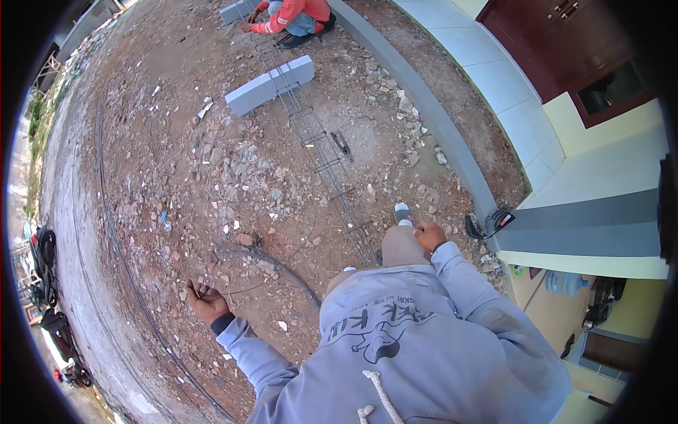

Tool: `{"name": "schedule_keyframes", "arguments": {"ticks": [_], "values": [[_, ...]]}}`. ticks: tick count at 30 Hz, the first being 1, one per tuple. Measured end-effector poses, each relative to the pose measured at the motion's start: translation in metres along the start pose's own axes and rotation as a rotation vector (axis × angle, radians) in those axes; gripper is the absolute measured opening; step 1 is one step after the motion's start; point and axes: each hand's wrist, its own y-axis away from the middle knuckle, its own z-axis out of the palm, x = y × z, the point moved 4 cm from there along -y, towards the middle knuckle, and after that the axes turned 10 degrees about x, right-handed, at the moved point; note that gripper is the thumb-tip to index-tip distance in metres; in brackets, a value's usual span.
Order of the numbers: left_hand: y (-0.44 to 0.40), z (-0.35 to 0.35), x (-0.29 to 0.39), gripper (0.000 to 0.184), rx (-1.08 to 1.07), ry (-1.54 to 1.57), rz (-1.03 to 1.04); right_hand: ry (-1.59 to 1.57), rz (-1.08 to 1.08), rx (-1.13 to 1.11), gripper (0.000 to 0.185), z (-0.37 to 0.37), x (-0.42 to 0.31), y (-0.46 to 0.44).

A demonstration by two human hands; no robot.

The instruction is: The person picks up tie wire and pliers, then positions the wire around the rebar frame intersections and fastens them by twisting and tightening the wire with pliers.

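My left hand (207, 301) is out to the left above the rubble ground, its fingers curled. A thin wire (248, 290) runs from it toward the right. My right hand (429, 237) is at my bent knee with its fingers closed; whatever may be in them is hidden. In front of my legs starts a long, narrow rebar cage (326, 164) with square stirrups, stretching away from me. It lies across a light grey block (270, 85). Beside the cage, a dark hand tool (341, 145), perhaps pincers, rests on the ground.
Another person (293, 15) in a red top crouches at the cage's far end, near a second block (236, 11). A low concrete curb (431, 102) runs along the right, before a tiled porch. A dark hose (293, 275) lies near my left arm. Motorcycles stand far left.
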Motion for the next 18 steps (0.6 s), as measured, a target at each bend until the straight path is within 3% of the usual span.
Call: {"name": "schedule_keyframes", "arguments": {"ticks": [2, 5, 10, 13, 15, 18], "values": [[0.004, -0.020, -0.027, 0.023, 0.073, 0.047, -0.011, 0.008, -0.060, -0.094, 0.029, 0.012, -0.021, -0.045], [0.034, 0.020, -0.089, 0.023, 0.385, 0.021, 0.022, -0.006, -0.162, -0.181, 0.029, 0.031, -0.057, -0.122], [0.051, 0.130, -0.175, 0.030, 0.437, -0.380, 0.221, 0.059, -0.314, -0.390, 0.028, 0.071, -0.114, -0.292], [0.060, 0.201, -0.253, 0.029, 0.316, -0.773, 0.089, 0.132, -0.350, -0.540, 0.030, 0.102, -0.137, -0.397], [0.072, 0.253, -0.310, 0.028, 0.135, -1.001, -0.019, 0.124, -0.312, -0.498, 0.031, 0.126, -0.145, -0.464], [0.091, 0.285, -0.391, 0.027, -0.068, -1.202, -0.300, 0.192, -0.241, -0.553, 0.031, 0.182, -0.132, -0.527]]}}
